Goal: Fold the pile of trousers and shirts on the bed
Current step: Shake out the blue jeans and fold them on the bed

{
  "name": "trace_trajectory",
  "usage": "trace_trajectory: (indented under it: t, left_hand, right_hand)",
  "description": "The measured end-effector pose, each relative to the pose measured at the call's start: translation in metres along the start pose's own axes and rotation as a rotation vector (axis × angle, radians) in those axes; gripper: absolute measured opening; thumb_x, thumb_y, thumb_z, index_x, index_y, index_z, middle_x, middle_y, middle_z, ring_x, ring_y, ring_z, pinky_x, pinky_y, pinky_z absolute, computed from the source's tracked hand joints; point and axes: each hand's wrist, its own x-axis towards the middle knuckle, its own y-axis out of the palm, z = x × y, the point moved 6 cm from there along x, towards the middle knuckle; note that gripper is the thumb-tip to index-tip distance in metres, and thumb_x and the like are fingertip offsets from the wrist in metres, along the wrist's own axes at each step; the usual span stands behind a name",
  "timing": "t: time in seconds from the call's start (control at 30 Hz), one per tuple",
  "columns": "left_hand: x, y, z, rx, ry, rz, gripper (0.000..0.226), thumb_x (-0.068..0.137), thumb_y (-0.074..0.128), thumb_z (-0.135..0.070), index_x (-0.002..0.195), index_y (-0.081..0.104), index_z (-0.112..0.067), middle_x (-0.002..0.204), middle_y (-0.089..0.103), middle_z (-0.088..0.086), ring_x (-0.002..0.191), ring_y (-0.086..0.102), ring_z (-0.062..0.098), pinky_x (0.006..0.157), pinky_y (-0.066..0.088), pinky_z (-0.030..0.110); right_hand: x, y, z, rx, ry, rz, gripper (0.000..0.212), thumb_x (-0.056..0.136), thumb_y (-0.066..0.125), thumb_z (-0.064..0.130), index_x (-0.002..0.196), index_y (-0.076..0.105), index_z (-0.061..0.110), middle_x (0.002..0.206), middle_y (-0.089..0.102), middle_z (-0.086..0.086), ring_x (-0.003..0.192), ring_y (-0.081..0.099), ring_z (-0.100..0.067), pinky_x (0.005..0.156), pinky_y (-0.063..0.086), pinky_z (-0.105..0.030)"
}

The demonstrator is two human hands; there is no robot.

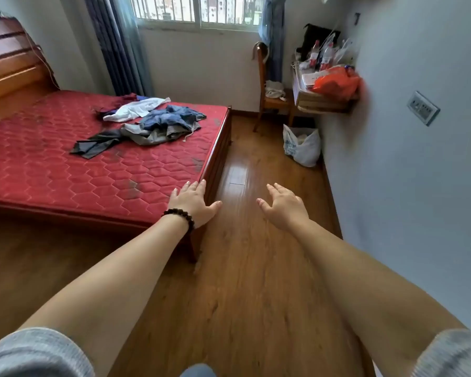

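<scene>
A loose pile of clothes lies on the red quilted mattress (52,170) toward its far right part. In it I see blue denim trousers (172,118), a white shirt (135,108), a grey garment (158,136), a dark grey piece (95,146) and a maroon item (128,97). Both my arms reach forward, well short of the pile. My left hand (192,202), with a dark bead bracelet at the wrist, is open over the bed's near right corner. My right hand (284,206) is open above the wooden floor, holding nothing.
The wooden bed frame edge (218,156) runs along an aisle of wood floor (242,268). A white plastic bag (301,146) stands by the right wall. A wooden chair (269,99) and a cluttered desk with bottles and an orange bag (335,83) stand under the window.
</scene>
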Motion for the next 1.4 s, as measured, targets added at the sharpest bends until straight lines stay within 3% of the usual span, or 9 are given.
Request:
trace_trajectory:
  t: [0.47,1.1,1.4]
  left_hand:
    - [0.114,0.04,-0.034,0.053,0.034,0.074,0.082,0.089,0.033,-0.066,0.153,0.01,-0.02,0.16,0.015,0.0,0.148,0.008,0.018,0.12,0.009,0.044]
    - [0.483,0.052,-0.05,0.013,0.022,0.119,0.08,0.089,0.033,-0.064,0.152,0.014,-0.02,0.159,0.018,-0.001,0.147,0.01,0.017,0.119,0.011,0.044]
    - [0.659,0.068,-0.062,-0.011,-0.065,0.113,0.079,0.09,0.036,-0.062,0.152,0.013,-0.021,0.159,0.018,0.0,0.147,0.01,0.018,0.119,0.012,0.045]
  right_hand:
    - [0.1,0.014,-0.058,-0.038,0.053,0.099,0.065,0.098,0.032,0.054,0.152,0.024,0.02,0.159,0.022,-0.003,0.147,0.018,-0.019,0.117,0.02,-0.039]
    - [0.459,0.015,-0.113,-0.06,0.112,0.116,0.063,0.098,0.034,0.053,0.152,0.026,0.021,0.158,0.026,-0.002,0.146,0.022,-0.02,0.115,0.023,-0.04]
    - [0.655,0.032,-0.133,-0.033,0.027,0.132,0.061,0.098,0.036,0.052,0.151,0.028,0.022,0.158,0.026,-0.002,0.145,0.023,-0.02,0.116,0.023,-0.04]
